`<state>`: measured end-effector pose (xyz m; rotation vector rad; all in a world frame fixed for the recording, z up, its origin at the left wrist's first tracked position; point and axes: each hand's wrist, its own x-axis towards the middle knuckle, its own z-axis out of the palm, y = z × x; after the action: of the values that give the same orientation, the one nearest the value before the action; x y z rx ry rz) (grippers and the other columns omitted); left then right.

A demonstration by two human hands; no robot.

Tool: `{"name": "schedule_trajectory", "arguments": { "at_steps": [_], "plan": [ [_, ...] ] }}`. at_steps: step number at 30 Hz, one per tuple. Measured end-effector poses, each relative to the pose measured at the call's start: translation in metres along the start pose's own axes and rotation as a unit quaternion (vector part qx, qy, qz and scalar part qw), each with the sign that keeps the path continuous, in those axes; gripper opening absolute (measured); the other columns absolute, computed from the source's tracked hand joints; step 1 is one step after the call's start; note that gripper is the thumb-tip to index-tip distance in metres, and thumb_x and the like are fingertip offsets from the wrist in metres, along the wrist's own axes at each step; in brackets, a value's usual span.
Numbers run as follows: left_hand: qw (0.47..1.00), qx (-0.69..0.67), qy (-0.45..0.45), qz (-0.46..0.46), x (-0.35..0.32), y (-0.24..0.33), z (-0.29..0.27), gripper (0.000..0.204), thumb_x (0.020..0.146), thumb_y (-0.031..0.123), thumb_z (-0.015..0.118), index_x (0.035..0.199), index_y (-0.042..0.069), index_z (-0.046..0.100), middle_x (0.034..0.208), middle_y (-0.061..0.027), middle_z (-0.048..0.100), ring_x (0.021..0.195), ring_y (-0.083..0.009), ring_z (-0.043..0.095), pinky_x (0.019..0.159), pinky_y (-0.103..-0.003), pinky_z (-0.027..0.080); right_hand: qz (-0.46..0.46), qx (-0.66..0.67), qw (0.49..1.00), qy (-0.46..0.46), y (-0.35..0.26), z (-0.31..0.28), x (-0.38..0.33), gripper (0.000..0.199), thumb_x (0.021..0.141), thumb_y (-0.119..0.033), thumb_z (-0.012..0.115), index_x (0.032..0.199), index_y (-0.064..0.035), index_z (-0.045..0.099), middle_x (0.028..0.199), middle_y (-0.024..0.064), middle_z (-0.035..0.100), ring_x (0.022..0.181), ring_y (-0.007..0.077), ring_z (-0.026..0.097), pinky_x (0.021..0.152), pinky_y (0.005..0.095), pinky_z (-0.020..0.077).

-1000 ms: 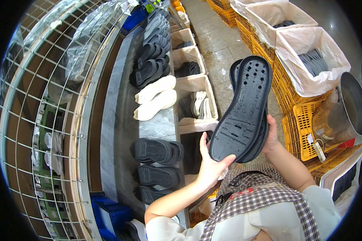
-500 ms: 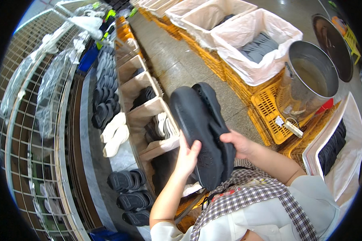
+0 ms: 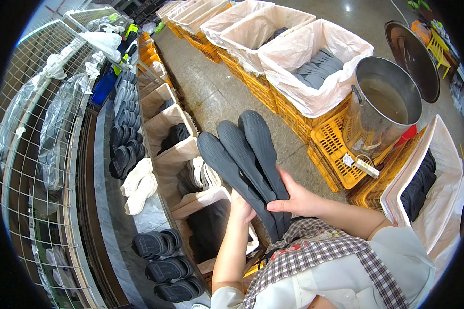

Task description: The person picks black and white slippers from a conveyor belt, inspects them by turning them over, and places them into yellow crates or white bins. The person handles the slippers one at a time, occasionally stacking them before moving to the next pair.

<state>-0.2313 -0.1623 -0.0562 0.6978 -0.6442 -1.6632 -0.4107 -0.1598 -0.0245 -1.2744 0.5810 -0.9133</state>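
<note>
Three long dark grey shoe soles [image 3: 245, 157] are held upright in front of my apron, fanned apart at their far ends and pressed together near the lower ends. My left hand [image 3: 241, 207] grips them along the left edge, its fingers mostly hidden behind. My right hand [image 3: 296, 196] is closed around the right side, with the thumb lying across the front. Fine texture lines run along the faces of the soles. To the left, a lined bin [image 3: 227, 193] of dark pieces stands close to my left forearm.
On the left bench lie cream soles [image 3: 140, 186], black soles [image 3: 165, 268] and a row of grey ones [image 3: 126, 118]. Beyond stands a wire rack [image 3: 41, 154]. At right are yellow crates [image 3: 319, 136], a lined bin [image 3: 314, 46] of grey soles, a metal pot [image 3: 389, 92] and another lined bin [image 3: 397, 190].
The held soles have been turned, from broad smooth faces to three textured ones fanned apart. My right hand has shifted down and left, its thumb now across the front. The view has shifted slightly.
</note>
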Motion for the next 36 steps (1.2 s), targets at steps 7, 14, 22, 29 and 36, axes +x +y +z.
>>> {"name": "schedule_trajectory", "arguments": {
  "at_steps": [7, 14, 22, 29, 36],
  "plan": [
    [0.998, 0.051, -0.026, 0.037, -0.005, 0.003, -0.016, 0.038, 0.090, 0.009, 0.059, 0.125, -0.002, 0.048, 0.121, -0.0124, 0.057, 0.108, -0.0244, 0.058, 0.092, -0.036, 0.049, 0.025, -0.115, 0.993, -0.002, 0.002, -0.002, 0.001, 0.095, 0.080, -0.043, 0.070, 0.142, 0.0060, 0.017, 0.141, 0.0268, 0.023, 0.135, 0.0385, 0.021, 0.111, 0.0440, 0.0202],
    [0.967, 0.249, -0.005, 0.058, -0.010, 0.015, -0.037, 0.047, 0.089, 0.015, 0.063, 0.129, -0.003, 0.046, 0.129, -0.0133, 0.050, 0.116, -0.0253, 0.050, 0.098, -0.038, 0.043, 0.031, -0.092, 0.994, -0.043, 0.007, -0.006, 0.003, 0.087, 0.081, -0.036, 0.072, 0.142, 0.0021, 0.022, 0.141, 0.0236, 0.025, 0.134, 0.0352, 0.024, 0.110, 0.0436, 0.0245],
    [0.865, 0.487, 0.044, 0.111, -0.034, 0.014, 0.007, 0.043, 0.090, 0.018, 0.057, 0.129, 0.002, 0.046, 0.123, -0.0134, 0.055, 0.113, -0.0238, 0.053, 0.097, -0.033, 0.043, -0.126, -0.190, 0.970, -0.083, 0.014, -0.039, 0.029, 0.046, 0.089, 0.003, 0.049, 0.135, -0.0028, 0.045, 0.143, 0.0137, 0.040, 0.131, 0.0225, 0.039, 0.108, 0.0350, 0.0327],
    [0.975, -0.202, 0.031, -0.085, -0.034, -0.012, -0.039, 0.043, 0.094, 0.031, 0.054, 0.124, 0.001, 0.049, 0.116, -0.0163, 0.060, 0.100, -0.0292, 0.063, 0.083, -0.043, 0.056, 0.022, 0.085, 0.991, -0.099, 0.034, -0.034, 0.015, 0.037, 0.094, -0.003, 0.049, 0.131, -0.0014, 0.049, 0.133, 0.0101, 0.051, 0.120, 0.0178, 0.050, 0.103, 0.0313, 0.0395],
    [0.964, -0.251, 0.043, -0.074, -0.056, -0.005, -0.032, 0.061, 0.092, 0.045, 0.052, 0.133, 0.000, 0.042, 0.127, -0.0190, 0.053, 0.115, -0.0325, 0.054, 0.097, -0.048, 0.045, 0.077, 0.114, 0.987, -0.082, 0.043, -0.026, 0.015, 0.036, 0.091, -0.003, 0.049, 0.127, 0.0021, 0.052, 0.128, 0.0134, 0.054, 0.115, 0.0189, 0.054, 0.099, 0.0312, 0.0426]
  ]
}}
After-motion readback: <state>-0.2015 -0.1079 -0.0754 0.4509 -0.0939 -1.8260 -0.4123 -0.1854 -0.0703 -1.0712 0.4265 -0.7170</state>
